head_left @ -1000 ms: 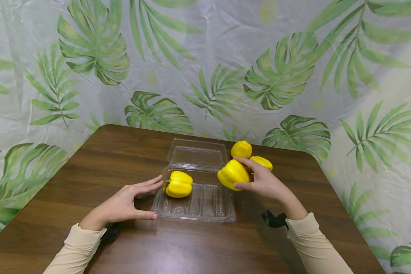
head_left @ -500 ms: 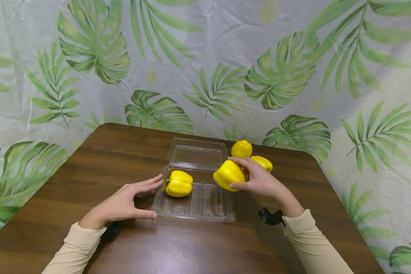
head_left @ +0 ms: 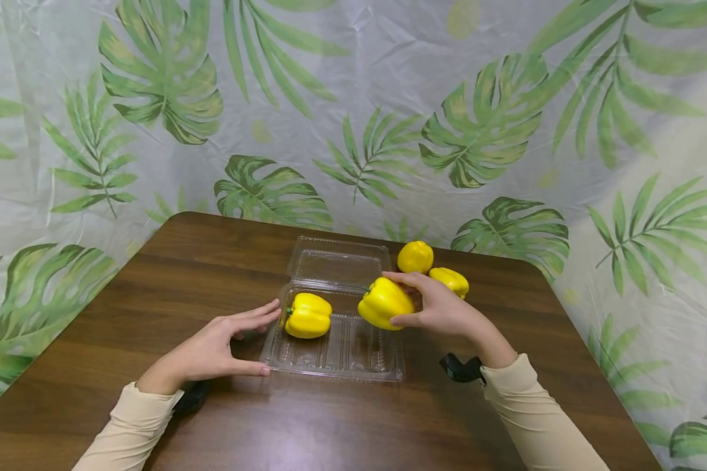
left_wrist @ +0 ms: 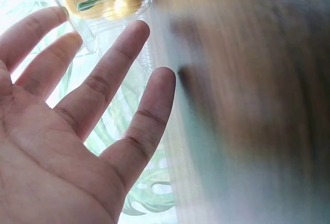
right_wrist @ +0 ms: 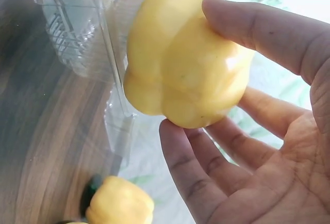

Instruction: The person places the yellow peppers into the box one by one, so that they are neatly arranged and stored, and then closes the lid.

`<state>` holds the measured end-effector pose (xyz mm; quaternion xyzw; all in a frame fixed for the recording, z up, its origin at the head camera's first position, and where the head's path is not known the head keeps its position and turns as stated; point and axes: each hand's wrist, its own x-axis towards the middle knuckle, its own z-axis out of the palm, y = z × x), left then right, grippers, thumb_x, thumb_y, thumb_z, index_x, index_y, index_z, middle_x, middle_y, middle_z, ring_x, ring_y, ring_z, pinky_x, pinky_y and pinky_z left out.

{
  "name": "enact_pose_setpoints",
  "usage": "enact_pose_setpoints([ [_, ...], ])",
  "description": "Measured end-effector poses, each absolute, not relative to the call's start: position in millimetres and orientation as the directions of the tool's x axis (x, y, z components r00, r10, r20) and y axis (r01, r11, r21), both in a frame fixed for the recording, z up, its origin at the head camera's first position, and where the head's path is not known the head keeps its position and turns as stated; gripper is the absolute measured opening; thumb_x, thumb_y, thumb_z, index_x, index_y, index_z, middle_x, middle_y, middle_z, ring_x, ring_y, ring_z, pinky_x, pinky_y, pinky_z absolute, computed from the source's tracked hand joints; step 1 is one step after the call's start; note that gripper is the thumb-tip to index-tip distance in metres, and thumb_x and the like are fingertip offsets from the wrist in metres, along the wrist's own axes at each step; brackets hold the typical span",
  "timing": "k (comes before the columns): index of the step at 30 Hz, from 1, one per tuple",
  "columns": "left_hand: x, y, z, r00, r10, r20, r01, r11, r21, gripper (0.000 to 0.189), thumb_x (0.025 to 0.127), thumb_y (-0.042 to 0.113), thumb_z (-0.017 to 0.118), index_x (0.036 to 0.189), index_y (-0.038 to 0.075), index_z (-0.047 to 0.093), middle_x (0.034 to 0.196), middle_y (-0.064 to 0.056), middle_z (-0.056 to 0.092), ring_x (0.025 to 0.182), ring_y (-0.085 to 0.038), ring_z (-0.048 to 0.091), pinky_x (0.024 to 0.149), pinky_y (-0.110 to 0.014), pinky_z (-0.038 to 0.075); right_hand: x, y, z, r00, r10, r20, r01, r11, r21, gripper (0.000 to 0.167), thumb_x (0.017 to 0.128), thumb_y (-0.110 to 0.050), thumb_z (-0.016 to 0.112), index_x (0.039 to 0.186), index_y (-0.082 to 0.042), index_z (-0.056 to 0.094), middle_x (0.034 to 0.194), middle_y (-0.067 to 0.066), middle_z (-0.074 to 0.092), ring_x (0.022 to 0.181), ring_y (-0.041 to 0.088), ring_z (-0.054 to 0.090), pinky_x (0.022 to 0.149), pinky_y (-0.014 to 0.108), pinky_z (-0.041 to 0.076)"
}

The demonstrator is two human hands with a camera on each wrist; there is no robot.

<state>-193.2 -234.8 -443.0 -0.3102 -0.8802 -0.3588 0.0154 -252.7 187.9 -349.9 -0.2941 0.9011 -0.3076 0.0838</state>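
In the head view my right hand (head_left: 438, 304) grips a yellow bell pepper (head_left: 384, 303) between thumb and fingers, over the right part of a clear plastic clamshell container (head_left: 336, 373). The right wrist view shows the same held pepper (right_wrist: 180, 59) close up, with its lobed end towards the camera. Another yellow bell pepper (head_left: 308, 316) lies on its side in the container's left part, green stem to the left. My left hand (head_left: 212, 347) rests at the container's left edge, its fingers extended; the left wrist view shows those fingers (left_wrist: 111, 79) straight and spread, holding nothing.
The container's lid (head_left: 338, 261) lies folded back behind its base. Two more yellow bell peppers sit on the wooden table (head_left: 224, 255) at the back right: one farther back (head_left: 415, 256), one nearer the right hand (head_left: 450, 281). A leaf-patterned sheet (head_left: 359, 98) hangs behind the table.
My right hand has moved left with the held pepper, from the container's right edge to over its right part. My left hand and the pepper in the container stay in place.
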Motion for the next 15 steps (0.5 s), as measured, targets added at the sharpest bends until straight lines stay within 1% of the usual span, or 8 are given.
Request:
enact_pose_setpoints([
  [3,-193.7,-234.9,-443.1,-0.807,0.535,0.249,0.557,0.549,0.623,0.092,0.081,0.043,0.095,0.159,0.017,0.055,0.172,-0.003,0.043,0.146,-0.032,0.056,0.097,-0.042,0.06,-254.2,185.7,-347.5,-0.802,-0.597,0.014,-0.474,0.624,-0.621,0.085,0.09,-0.018,0.089,0.163,-0.014,0.047,0.151,0.011,0.062,0.129,0.029,0.063,0.104,0.047,0.057],
  [8,-193.9,-235.3,-443.4,-0.806,0.536,0.252,0.559,0.546,0.624,0.092,0.081,0.046,0.094,0.159,0.017,0.055,0.172,-0.003,0.043,0.146,-0.032,0.057,0.097,-0.042,0.06,-256.4,182.0,-344.9,-0.787,-0.617,-0.009,-0.459,0.594,-0.661,0.084,0.09,-0.015,0.089,0.163,-0.012,0.047,0.153,0.011,0.062,0.133,0.03,0.063,0.107,0.051,0.055],
  [11,-193.8,-235.5,-443.4,-0.805,0.537,0.254,0.56,0.545,0.624,0.092,0.081,0.049,0.093,0.159,0.017,0.055,0.172,-0.003,0.043,0.146,-0.032,0.057,0.097,-0.042,0.06,-257.4,180.6,-345.0,-0.778,-0.628,-0.012,-0.463,0.587,-0.664,0.083,0.09,-0.014,0.089,0.162,-0.012,0.048,0.154,0.011,0.062,0.134,0.03,0.063,0.108,0.051,0.055],
  [15,-193.8,-235.3,-443.5,-0.805,0.536,0.254,0.561,0.547,0.621,0.091,0.081,0.047,0.094,0.159,0.017,0.055,0.172,-0.003,0.043,0.145,-0.031,0.058,0.096,-0.042,0.06,-258.4,178.7,-345.4,-0.77,-0.638,-0.02,-0.47,0.588,-0.659,0.083,0.09,-0.014,0.089,0.162,-0.011,0.048,0.155,0.01,0.062,0.135,0.03,0.063,0.109,0.05,0.055],
])
